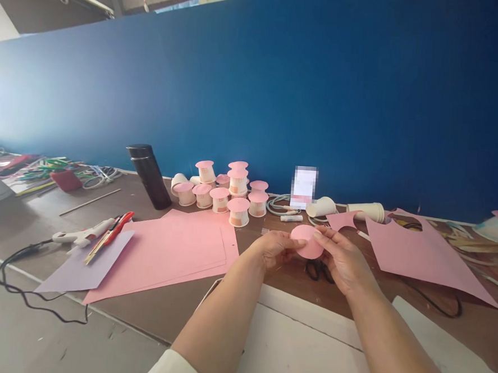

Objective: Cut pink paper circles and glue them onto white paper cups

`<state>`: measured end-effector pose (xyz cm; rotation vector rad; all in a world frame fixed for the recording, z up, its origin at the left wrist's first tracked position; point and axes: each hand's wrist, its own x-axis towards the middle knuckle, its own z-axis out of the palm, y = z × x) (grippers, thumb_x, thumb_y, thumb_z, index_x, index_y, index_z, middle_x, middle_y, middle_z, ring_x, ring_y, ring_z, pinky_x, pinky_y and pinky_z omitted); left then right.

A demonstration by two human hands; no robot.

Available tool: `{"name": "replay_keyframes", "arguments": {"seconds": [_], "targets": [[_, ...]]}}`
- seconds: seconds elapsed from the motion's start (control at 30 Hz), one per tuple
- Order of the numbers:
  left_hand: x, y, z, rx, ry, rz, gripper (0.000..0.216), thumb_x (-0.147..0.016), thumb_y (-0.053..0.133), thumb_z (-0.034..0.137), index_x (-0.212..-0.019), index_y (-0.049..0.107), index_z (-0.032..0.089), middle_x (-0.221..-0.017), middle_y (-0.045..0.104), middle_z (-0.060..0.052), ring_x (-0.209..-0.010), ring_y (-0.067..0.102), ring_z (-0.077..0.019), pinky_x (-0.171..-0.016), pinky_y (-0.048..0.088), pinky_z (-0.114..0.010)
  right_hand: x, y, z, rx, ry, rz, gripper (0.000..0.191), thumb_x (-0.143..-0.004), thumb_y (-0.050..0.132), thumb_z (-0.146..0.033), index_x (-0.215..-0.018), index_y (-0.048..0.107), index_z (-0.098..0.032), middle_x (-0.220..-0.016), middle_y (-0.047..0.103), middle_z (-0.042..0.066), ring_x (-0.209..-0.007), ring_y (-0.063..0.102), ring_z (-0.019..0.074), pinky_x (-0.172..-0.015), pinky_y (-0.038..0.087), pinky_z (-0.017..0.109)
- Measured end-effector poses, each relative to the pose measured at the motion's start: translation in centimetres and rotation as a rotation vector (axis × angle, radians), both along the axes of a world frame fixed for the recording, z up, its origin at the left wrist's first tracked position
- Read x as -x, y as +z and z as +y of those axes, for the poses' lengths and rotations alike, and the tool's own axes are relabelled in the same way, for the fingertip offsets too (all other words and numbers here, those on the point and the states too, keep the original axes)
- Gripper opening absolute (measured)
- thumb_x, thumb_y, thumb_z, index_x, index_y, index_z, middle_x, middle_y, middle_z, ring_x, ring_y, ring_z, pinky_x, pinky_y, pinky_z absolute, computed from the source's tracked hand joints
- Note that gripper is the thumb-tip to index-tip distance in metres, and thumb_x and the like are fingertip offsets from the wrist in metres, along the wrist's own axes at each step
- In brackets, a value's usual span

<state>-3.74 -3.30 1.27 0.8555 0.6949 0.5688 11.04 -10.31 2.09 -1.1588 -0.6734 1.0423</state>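
Observation:
A pink paper disc point(307, 239) is held up between my two hands, just above the table. My left hand point(275, 249) pinches its left edge with the thumb on top. On the opposite edge, the thumb and fingers of my right hand point(341, 258) grip the paper. Scissors point(313, 270) with dark handles lie beneath, partly hidden by the disc and my right hand. Behind my left hand stand several white paper cups point(238, 218) topped with pink discs, some of them stacked.
Pink sheets point(164, 251), a glue gun point(88, 233), a red utility knife point(110, 235) and a black bottle point(150, 177) occupy the left. At right lie a cut pink sheet point(417, 256) and stacked cups point(368, 210). A blurred screen point(303, 187) leans against the blue partition point(280, 87).

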Motion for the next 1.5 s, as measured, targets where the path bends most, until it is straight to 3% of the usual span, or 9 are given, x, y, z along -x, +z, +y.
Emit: {"name": "replay_keyframes", "arguments": {"seconds": [0.23,0.4,0.5,0.63,0.8,0.97,1.13,1.3,1.5], "targets": [[0.2,0.3,0.1,0.002,0.027,0.085,0.04,-0.059,0.09,0.029,-0.089,0.069,0.014,-0.082,0.067,-0.005,-0.072,0.058,-0.01,-0.064,0.041,-0.021,-0.6,-0.3,0.3,0.049,-0.059,0.055,0.041,-0.058,0.089,-0.036,-0.092,0.073,-0.02,-0.089,0.074,0.003,-0.079,0.065,0.0177,-0.063,0.054,0.025],[0.1,0.4,0.1,-0.004,0.066,0.073,0.036,-0.059,0.088,0.019,-0.089,0.068,0.014,-0.084,0.068,-0.006,-0.074,0.061,-0.0112,-0.071,0.045,-0.023,-0.5,-0.4,0.3,0.048,-0.033,0.012,0.038,-0.06,0.087,-0.038,-0.09,0.072,-0.021,-0.089,0.073,0.004,-0.081,0.066,0.0195,-0.064,0.055,0.027],[0.1,0.3,0.6,-0.028,0.21,0.148,0.031,-0.064,0.082,0.016,-0.091,0.066,0.014,-0.082,0.067,-0.005,-0.069,0.06,-0.0107,-0.067,0.045,-0.023,-0.9,-0.6,0.4,0.084,-0.155,-0.087,0.037,-0.063,0.084,-0.042,-0.09,0.071,-0.02,-0.087,0.071,0.004,-0.078,0.065,0.0195,-0.06,0.054,0.027],[0.3,-0.4,2.0,-0.189,0.488,0.319,0.034,-0.07,0.074,0.012,-0.102,0.063,0.014,-0.091,0.069,-0.005,-0.07,0.059,-0.0108,-0.066,0.045,-0.023,-2.5,-0.8,0.6,0.037,-0.365,-0.077,0.035,-0.06,0.083,-0.036,-0.089,0.07,-0.021,-0.089,0.069,0.003,-0.073,0.061,0.0149,-0.053,0.051,0.022],[0.9,-1.3,3.3,-0.254,0.541,0.498,0.046,-0.068,0.074,0.015,-0.112,0.061,0.017,-0.104,0.069,-0.01,-0.09,0.065,-0.0199,-0.072,0.047,-0.026,-4.8,-0.1,1.3,0.041,-0.496,-0.004,0.032,-0.054,0.079,-0.027,-0.083,0.067,-0.022,-0.073,0.065,0.001,-0.065,0.061,0.014,-0.05,0.051,0.023],[1.6,-1.2,3.3,-0.312,0.555,0.655,0.064,-0.066,0.07,0.009,-0.127,0.053,0.017,-0.114,0.067,-0.013,-0.103,0.064,-0.0276,-0.078,0.046,-0.031,-5.8,1.4,3.5,0.058,-0.486,-0.266,0.025,-0.059,0.072,-0.03,-0.082,0.065,-0.023,-0.063,0.061,0.0,-0.058,0.059,0.0154,-0.049,0.05,0.027],[1.8,-0.5,2.5,-0.394,0.64,0.62,0.064,-0.067,0.072,0.01,-0.127,0.054,0.019,-0.118,0.065,-0.016,-0.118,0.058,-0.0325,-0.091,0.042,-0.035,-5.7,1.0,7.1,0.168,-0.412,-0.503,0.029,-0.059,0.07,-0.025,-0.087,0.07,-0.02,-0.065,0.066,0.003,-0.049,0.055,0.0169,-0.047,0.045,0.032],[1.6,0.2,1.6,-0.546,0.627,0.715,0.061,-0.075,0.064,0.008,-0.134,0.051,0.015,-0.131,0.056,-0.021,-0.123,0.052,-0.0361,-0.097,0.039,-0.04,-6.3,0.4,9.6,0.287,-0.402,-0.751,0.033,-0.064,0.07,-0.03,-0.096,0.069,-0.021,-0.097,0.073,0.011,-0.061,0.064,0.0218,-0.057,0.048,0.036],[1.2,0.9,0.8,-0.757,0.597,1.001,0.069,-0.077,0.052,0.003,-0.144,0.042,0.015,-0.137,0.048,-0.023,-0.128,0.043,-0.0407,-0.098,0.035,-0.048,-6.3,0.6,10.3,0.442,-0.379,-1.009,0.035,-0.071,0.07,-0.039,-0.101,0.064,-0.022,-0.099,0.072,0.012,-0.086,0.068,0.0304,-0.074,0.048,0.042]]}}
